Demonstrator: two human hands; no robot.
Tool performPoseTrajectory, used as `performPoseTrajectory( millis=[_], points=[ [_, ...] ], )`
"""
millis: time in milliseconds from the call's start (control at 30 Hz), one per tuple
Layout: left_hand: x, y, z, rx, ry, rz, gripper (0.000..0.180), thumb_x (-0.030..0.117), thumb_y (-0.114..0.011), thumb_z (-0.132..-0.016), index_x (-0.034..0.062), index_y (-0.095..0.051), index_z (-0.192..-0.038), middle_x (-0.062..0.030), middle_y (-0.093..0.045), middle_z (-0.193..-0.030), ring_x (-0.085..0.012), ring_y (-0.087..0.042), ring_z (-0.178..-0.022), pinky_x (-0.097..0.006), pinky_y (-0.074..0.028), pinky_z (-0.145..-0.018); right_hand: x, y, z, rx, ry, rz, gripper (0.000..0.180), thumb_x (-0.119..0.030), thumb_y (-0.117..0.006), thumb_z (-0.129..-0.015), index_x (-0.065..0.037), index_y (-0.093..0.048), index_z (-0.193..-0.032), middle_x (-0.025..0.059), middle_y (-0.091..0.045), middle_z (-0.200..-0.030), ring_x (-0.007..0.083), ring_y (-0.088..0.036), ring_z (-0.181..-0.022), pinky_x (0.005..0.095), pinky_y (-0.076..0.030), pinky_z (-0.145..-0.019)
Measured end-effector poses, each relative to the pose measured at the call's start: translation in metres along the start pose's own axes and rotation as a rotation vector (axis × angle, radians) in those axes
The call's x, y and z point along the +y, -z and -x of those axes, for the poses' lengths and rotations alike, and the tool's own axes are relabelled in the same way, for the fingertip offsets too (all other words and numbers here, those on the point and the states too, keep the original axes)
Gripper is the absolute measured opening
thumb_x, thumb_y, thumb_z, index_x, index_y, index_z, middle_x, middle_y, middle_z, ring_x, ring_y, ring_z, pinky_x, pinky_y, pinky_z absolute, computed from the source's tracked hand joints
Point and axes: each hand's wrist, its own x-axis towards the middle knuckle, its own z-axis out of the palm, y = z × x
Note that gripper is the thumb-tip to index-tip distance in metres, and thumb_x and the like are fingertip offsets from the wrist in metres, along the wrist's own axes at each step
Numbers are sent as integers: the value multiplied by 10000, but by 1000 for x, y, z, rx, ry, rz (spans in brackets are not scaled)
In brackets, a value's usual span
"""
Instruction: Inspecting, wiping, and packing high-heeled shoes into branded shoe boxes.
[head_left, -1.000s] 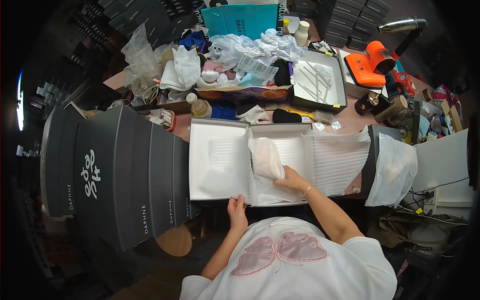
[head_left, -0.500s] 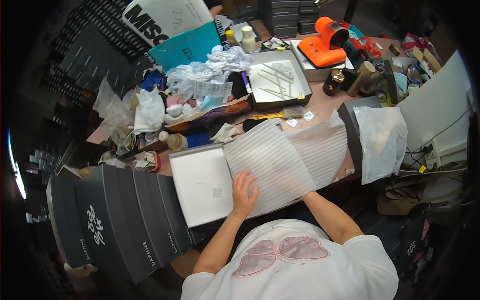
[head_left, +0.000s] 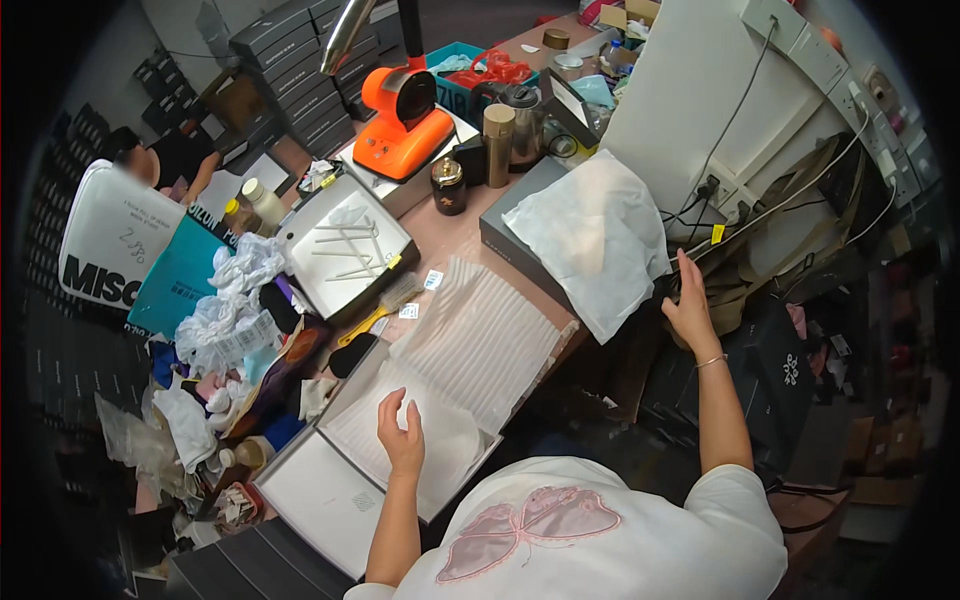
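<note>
My left hand [head_left: 402,438] hovers over an opened shoe box, fingers a little apart and holding nothing. White lining paper [head_left: 455,440] fills the box beside it, and its white lid [head_left: 325,495] lies folded out to the left. A ribbed white foam sheet [head_left: 490,325] spreads from the box across the table. My right hand [head_left: 690,308] is raised at the right, fingers stretched out and empty. Close by it a white pouch [head_left: 590,235] drapes over a dark grey box [head_left: 515,225].
An open box of white sticks [head_left: 345,250], a yellow-handled brush [head_left: 375,318] and an orange device [head_left: 405,130] stand beyond. Crumpled white paper [head_left: 240,300] heaps at left. Dark shoe boxes [head_left: 270,565] stack at lower left. Cables [head_left: 740,120] hang at right. Another person sits far left.
My view has swung to the right. My right hand has left the foam sheet and reached out toward the white pouch. My left hand has lifted off the sheet, which lies farther back.
</note>
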Motion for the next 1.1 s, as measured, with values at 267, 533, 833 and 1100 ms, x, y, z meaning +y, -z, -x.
performPoseTrajectory(
  millis=[267, 533, 833, 1100],
  points=[
    [108, -108, -52, -437, -122, 289, 288, 148, -646, -869, -14, -617, -1106, -177, -626, -1079, -266, -623, -974, -341, -497, -839, 141, -135, -54, 109, -430, -443, 757, -136, -717, -788, -116, -339, -1443, 219, -566, -1205, 297, -563, -1111, 371, -451, -934],
    [90, -261, -101, -802, 691, 653, 584, 475, -610, -894, 39, -530, -1274, -128, -588, -1195, -228, -557, -1093, -388, -427, -957, 161, -100, -65, -36, -284, -317, 596, -219, -690, -842, -63, -446, -1363, 178, -586, -1183, 222, -587, -977, 327, -475, -837],
    [96, -284, -103, -860, 987, 864, 459, 268, -656, -889, 57, -516, -1272, -99, -590, -1226, -237, -586, -1082, -414, -458, -945, 118, -88, -74, -97, -619, -954, 136, -242, -565, -939, -114, -605, -960, -59, -532, -802, 62, -507, -732, 275, -453, -703],
    [121, -256, -104, -682, 1220, 1533, 434, 126, -492, -949, -13, -409, -1352, -175, -528, -1306, -308, -549, -1182, -465, -445, -1030, -83, 89, -168, -349, 145, -1247, 194, -174, -498, -958, -5, -591, -977, 17, -623, -884, 86, -582, -806, 229, -466, -744]
  ],
)
